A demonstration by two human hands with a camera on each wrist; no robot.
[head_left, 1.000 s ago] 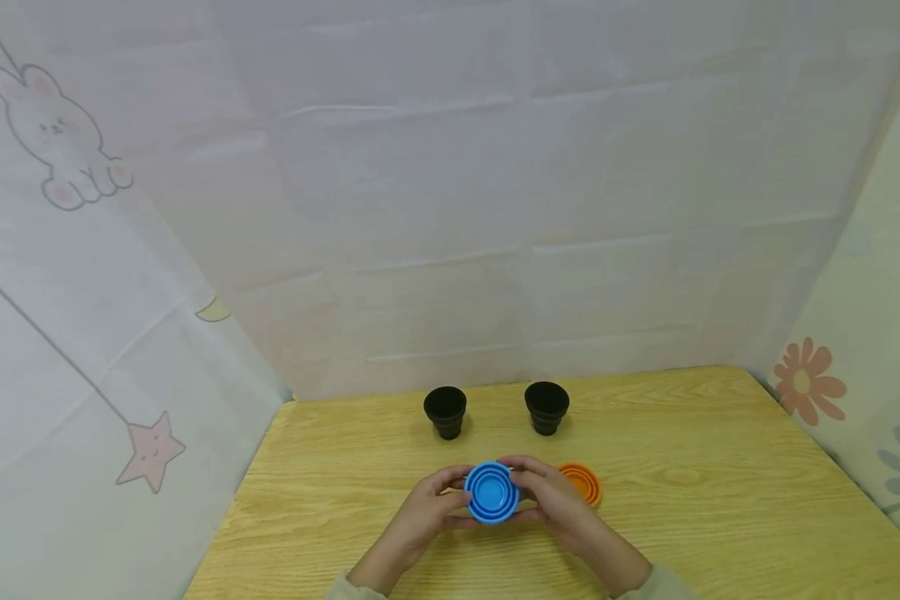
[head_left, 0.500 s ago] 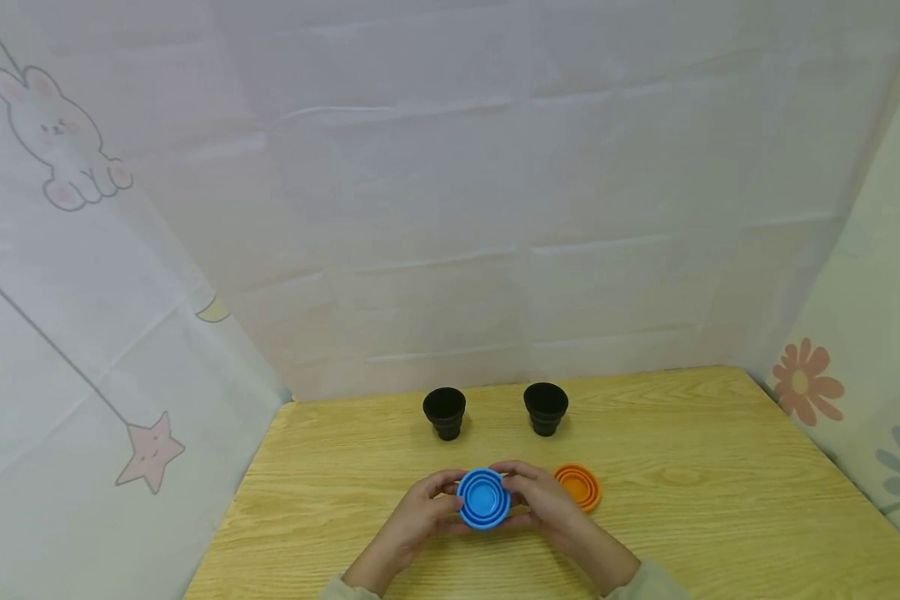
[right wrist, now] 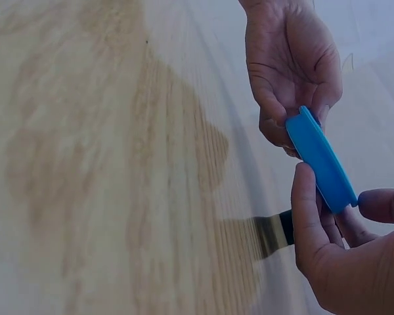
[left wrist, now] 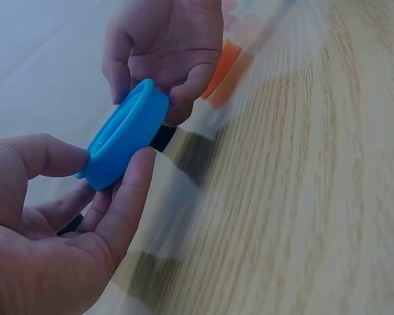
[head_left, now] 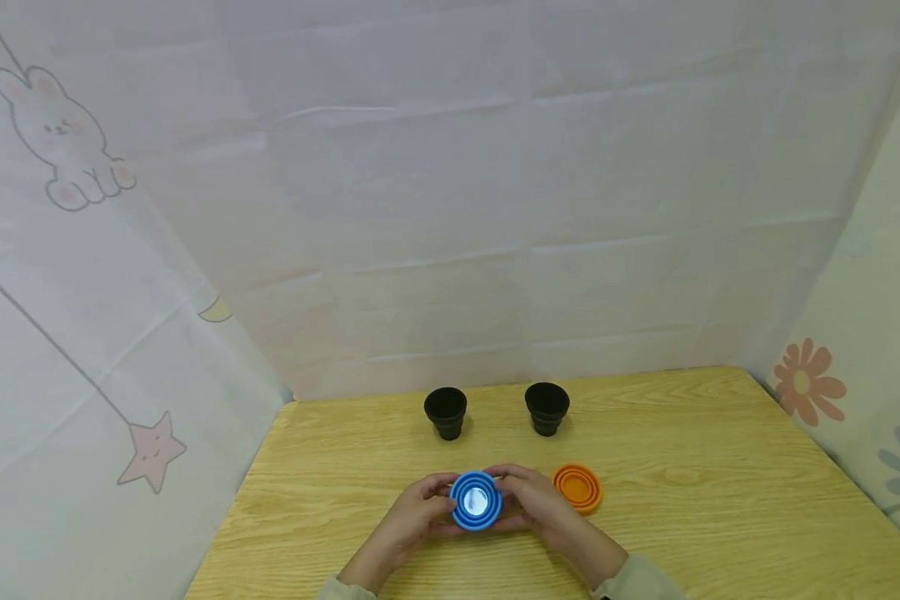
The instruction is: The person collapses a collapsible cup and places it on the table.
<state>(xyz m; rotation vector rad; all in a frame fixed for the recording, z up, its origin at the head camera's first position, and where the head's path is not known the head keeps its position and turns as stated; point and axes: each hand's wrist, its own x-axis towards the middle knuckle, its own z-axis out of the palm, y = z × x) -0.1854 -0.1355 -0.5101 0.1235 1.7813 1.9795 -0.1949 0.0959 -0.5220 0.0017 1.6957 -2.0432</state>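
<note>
Clearly, the blue cup (head_left: 476, 501) is pinched between the left hand (head_left: 417, 512) and the right hand (head_left: 537, 504), at lower centre. Its rings are fully shown by the head view, its side, held above the table (head_left: 720, 500), by the wrist views. Black cups (head_left: 446, 417) (head_left: 547, 412) are placed near the table's far edge; right of the orange cup (head_left: 578, 489), wide wood is seen.

Glare whitens the centre of the blue cup (head_left: 476, 502); wrist views look dim.
</note>
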